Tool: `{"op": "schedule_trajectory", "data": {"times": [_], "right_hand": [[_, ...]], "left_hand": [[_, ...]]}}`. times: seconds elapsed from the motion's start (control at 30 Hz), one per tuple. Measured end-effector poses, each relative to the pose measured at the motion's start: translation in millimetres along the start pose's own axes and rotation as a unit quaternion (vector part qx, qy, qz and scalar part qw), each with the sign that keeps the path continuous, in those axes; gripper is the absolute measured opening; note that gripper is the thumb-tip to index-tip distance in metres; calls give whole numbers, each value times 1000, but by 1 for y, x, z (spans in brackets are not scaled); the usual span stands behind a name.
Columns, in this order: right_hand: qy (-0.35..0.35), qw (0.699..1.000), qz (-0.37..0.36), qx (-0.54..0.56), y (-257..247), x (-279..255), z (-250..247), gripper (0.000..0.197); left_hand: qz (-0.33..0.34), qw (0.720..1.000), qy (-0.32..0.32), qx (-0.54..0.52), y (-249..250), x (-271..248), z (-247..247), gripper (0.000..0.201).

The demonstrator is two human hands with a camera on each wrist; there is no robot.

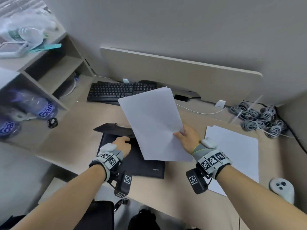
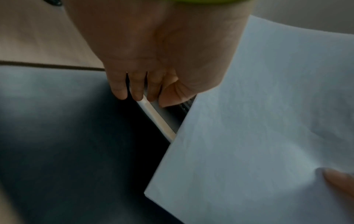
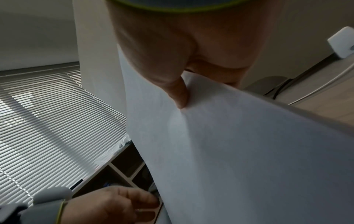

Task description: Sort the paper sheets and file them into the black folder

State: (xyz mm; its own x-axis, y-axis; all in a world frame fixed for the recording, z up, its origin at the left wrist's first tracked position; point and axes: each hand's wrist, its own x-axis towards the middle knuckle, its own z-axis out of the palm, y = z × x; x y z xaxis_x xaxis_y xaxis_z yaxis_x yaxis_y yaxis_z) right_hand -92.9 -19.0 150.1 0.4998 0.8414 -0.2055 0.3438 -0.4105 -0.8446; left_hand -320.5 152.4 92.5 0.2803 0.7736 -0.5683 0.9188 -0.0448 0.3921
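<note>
- Head view shows the job partway through: the black folder (image 1: 132, 161) lies on the tabletop (image 1: 69, 143) with its top flap lifted, nothing visibly filed in it yet, though the inside is hidden.
- Left of the folder's middle, the left hand (image 1: 122, 143) has its fingers curled at the flap's edge, apparently holding the mouth open; the left wrist view shows the fingertips (image 2: 120, 92) bent onto dark material.
- Above the folder and just to its right, the right hand (image 1: 187, 135) pinches a stack of paper sheets (image 1: 152, 120) at one edge, thumb on top, the stack tilted in the air with a corner aimed toward the opening.
- Further right of the folder, more loose paper (image 1: 235, 151) lies flat on the tabletop, so I judge another batch is left to gather and file.
- Folder: matte, dark, flat and rectangular with a floppy flap.
- Sheets: thin, white, blank, bowing slightly where pinched; they will bend easily on entering.
- Tabletop: smooth pale wood-look laminate.
</note>
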Motion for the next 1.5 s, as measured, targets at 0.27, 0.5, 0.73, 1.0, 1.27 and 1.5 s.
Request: {"op": "schedule_trajectory", "data": {"times": [0.27, 0.5, 0.73, 1.0, 1.27, 1.5], "right_hand": [[35, 996, 29, -78, -43, 62, 59, 24], [26, 982, 58, -176, -63, 119, 94, 15], [-10, 978, 97, -185, -61, 141, 90, 19], [52, 981, 50, -178, -78, 131, 52, 25], [134, 978, -39, -152, -129, 105, -15, 18], [187, 973, -76, -113, -158, 82, -64, 24]], "left_hand": [[96, 995, 0, 16, -37, 106, -51, 74], [133, 989, -29, 56, -36, 138, -49, 75], [242, 937, -98, 231, -46, 151, -32, 44], [308, 916, -42, 252, -16, 139, -45, 64], [347, 906, 76, 231, 41, 99, -87, 51], [374, 882, 156, 242, 75, 65, -109, 35]]}}
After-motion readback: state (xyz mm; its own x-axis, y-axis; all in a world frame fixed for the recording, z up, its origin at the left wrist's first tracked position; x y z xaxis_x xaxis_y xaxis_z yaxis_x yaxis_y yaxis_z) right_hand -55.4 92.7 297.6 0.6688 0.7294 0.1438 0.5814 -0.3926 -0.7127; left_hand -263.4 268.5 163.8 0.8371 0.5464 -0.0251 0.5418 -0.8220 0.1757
